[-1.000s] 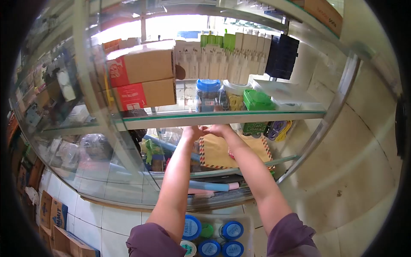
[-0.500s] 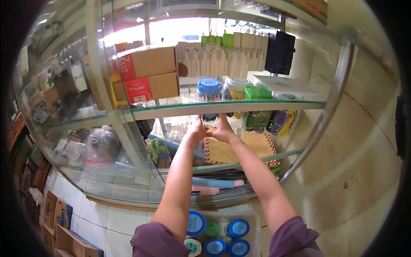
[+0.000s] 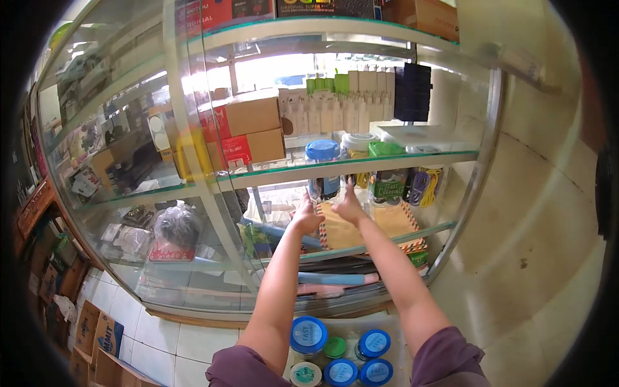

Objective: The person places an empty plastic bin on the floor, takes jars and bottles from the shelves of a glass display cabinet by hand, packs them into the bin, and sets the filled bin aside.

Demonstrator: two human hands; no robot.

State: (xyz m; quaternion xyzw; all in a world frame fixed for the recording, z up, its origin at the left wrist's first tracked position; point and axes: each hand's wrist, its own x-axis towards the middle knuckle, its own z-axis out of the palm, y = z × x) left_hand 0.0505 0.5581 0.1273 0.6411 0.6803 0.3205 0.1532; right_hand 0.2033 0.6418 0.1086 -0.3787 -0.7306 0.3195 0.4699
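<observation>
Both arms reach forward to the glass display cabinet. My left hand (image 3: 307,214) is open, its fingers pointing up near the lower left side of the blue-lidded jar (image 3: 322,151). To its right my right hand (image 3: 349,205) is open as well, fingers spread near the jar's lower right side. Whether the fingertips touch the jar is hard to tell. Beside the jar stand a white-lidded jar (image 3: 360,143) and a green-lidded jar (image 3: 387,148). Below the hands lies a brown envelope (image 3: 380,226) with a striped edge.
A glass shelf edge (image 3: 361,166) runs in front of the jars. Stacked cardboard boxes (image 3: 255,116) stand left of them. A clear bin (image 3: 403,329) of lidded jars sits on the floor between the arms. Opened cartons (image 3: 90,326) lie at the lower left.
The view has shifted, showing more of the upper shelf. My hands have drawn apart and back from the shelf edge, and their fingers now show more clearly below the blue-lidded jar.
</observation>
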